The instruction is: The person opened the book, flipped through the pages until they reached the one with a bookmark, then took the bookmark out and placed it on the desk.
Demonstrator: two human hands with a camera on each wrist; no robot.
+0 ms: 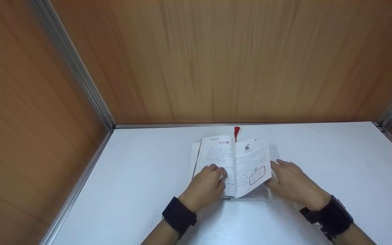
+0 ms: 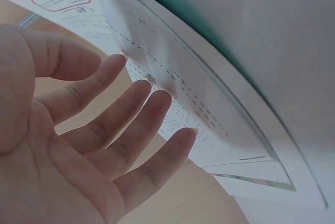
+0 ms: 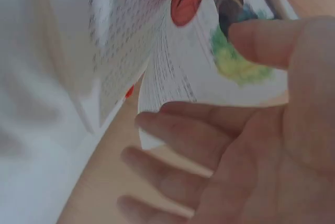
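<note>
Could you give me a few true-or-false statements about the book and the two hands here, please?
1. The book lies open on the white table. True.
2. The left hand rests on the left page. True.
3. A blue tassel sticks out at the book's top. False: the tassel is red.
4. The right hand is far from the book, at the table's right edge. False: it is at the book's right edge.
5. Both wrists wear dark bands. True.

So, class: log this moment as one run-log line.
left hand: rests on open book | right hand: at book's right edge | red tassel: top | white table
</note>
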